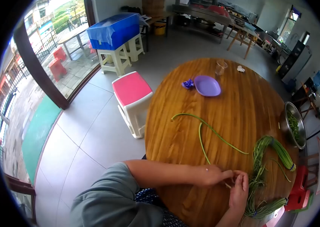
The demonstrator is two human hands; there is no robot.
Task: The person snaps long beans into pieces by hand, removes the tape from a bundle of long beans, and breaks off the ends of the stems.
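Note:
My left hand (214, 176) reaches across the round wooden table, its fingers closed in a pinch. Against its fingertips presses my right hand (239, 190), also closed. A thin pale-green end of a long bean (227, 185) shows just below the pinched fingers; the rest of it is hidden by them. One long green bean (220, 136) curves over the table beyond my hands. A shorter stretch of bean (202, 142) runs down behind my left wrist. Close to my right hand lies a large looped bunch of long beans (259, 166), with a tied bundle end (286, 158) and more tails toward the table edge.
On the table (175, 151) stand a purple basin (207, 86), a purple crumpled item (187, 84), a clear cup (221, 68) and a white crumpled tissue (240, 69). A metal bowl (295, 125) of cut greens is at the right edge. A pink-topped stool (131, 89) stands left.

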